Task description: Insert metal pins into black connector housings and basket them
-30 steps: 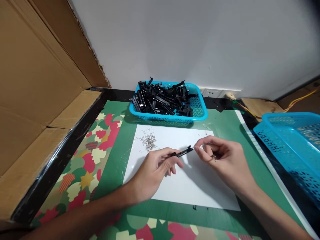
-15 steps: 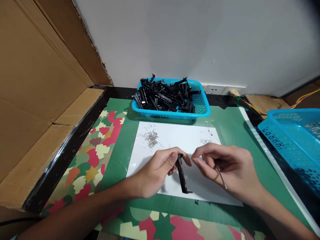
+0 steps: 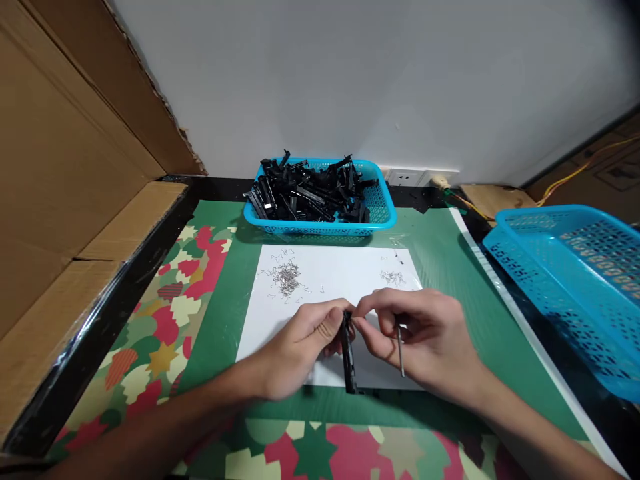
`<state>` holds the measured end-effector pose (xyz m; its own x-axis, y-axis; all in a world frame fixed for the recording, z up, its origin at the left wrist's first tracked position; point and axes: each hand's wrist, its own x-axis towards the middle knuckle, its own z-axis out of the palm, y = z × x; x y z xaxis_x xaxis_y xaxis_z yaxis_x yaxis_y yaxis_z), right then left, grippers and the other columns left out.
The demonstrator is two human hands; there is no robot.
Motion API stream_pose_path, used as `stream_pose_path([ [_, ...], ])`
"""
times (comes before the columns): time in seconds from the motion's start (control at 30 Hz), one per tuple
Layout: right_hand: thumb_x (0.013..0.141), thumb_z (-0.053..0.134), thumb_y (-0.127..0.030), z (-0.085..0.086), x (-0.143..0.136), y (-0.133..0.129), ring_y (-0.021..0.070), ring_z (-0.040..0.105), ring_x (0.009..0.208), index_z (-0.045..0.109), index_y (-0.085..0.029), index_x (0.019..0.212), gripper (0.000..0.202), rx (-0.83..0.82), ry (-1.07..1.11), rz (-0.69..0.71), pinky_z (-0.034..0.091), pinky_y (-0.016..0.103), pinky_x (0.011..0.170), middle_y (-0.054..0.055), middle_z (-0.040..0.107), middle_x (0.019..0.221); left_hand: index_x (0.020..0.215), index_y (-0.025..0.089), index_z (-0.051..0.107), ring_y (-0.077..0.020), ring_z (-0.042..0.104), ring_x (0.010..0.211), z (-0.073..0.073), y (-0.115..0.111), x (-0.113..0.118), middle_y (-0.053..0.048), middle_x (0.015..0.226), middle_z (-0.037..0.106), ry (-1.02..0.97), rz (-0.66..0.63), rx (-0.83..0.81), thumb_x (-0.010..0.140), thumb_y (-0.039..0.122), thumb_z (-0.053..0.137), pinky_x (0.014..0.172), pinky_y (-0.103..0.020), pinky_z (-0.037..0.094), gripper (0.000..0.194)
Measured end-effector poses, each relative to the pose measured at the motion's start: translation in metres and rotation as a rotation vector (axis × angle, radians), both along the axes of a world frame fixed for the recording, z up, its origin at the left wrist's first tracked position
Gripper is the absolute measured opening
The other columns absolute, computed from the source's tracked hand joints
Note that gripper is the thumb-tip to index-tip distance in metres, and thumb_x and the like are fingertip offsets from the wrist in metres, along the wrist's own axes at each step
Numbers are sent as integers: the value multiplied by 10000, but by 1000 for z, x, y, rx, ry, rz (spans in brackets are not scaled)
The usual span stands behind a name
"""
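My left hand [image 3: 305, 340] is closed on a long black plastic part [image 3: 349, 357], thumb on its upper end, the rest hanging down over the white sheet [image 3: 345, 267]. Close against that upper end, my right hand [image 3: 425, 327] pinches with thumb and forefinger; whatever is between those fingertips is too small to make out. A thin metal rod-like tool [image 3: 401, 350] is tucked in the curled fingers of the same hand, its tip pointing down. On the sheet lie a pile of small bent metal wires [image 3: 287, 279] at left and a smaller cluster of wires [image 3: 392, 277] at right.
A blue basket [image 3: 320, 228] full of black plastic parts stands behind the sheet by the wall. Another blue basket [image 3: 533, 257] sits at the right. Cardboard [image 3: 75, 133] walls off the left side. A wall socket [image 3: 405, 177] with a plug and wires is at the back.
My right hand has moved left, bringing its fingertips to the black part's upper end. The metal tool now hangs more upright. The whole view has shifted slightly.
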<state>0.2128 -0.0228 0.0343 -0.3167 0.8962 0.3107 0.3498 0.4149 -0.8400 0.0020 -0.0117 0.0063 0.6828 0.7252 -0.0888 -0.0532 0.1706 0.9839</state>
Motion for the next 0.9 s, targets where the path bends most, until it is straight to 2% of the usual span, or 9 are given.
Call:
stream_pose_path([
  [0.27, 920, 724, -128, 2, 0, 1, 50, 409, 475, 762, -181, 875, 79, 34, -26, 1, 348, 170, 453, -85, 467, 574, 944, 173, 594, -138, 444, 744, 1, 0, -1, 8, 805, 479, 20, 3, 7, 1149, 531, 350, 701, -279, 375, 479],
  [0.6, 961, 711, -151, -2, -1, -2, 70, 469, 481, 768, -186, 924, 76, 71, -79, -8, 371, 204, 465, -56, 576, 591, 975, 167, 618, -138, 476, 744, 0, 1, 1, -6, 827, 526, 40, 16, 5, 1123, 588, 385, 687, -268, 389, 504],
  [0.8, 994, 706, -181, -4, -1, -3, 70, 409, 475, 808, -203, 998, 104, 26, -20, -41, 327, 221, 451, -63, 554, 582, 1103, 157, 662, -126, 489, 736, -3, 2, 0, -8, 823, 539, 1, 35, -45, 1113, 588, 434, 664, -246, 382, 487],
  [0.9, 1019, 695, -226, -1, 3, -2, 81, 425, 494, 809, -219, 1116, 150, -34, 11, -25, 343, 228, 467, -68, 521, 583, 1177, 164, 656, -123, 487, 738, -5, 2, 1, -4, 833, 533, -53, 55, -71, 1098, 566, 502, 639, -238, 369, 437],
])
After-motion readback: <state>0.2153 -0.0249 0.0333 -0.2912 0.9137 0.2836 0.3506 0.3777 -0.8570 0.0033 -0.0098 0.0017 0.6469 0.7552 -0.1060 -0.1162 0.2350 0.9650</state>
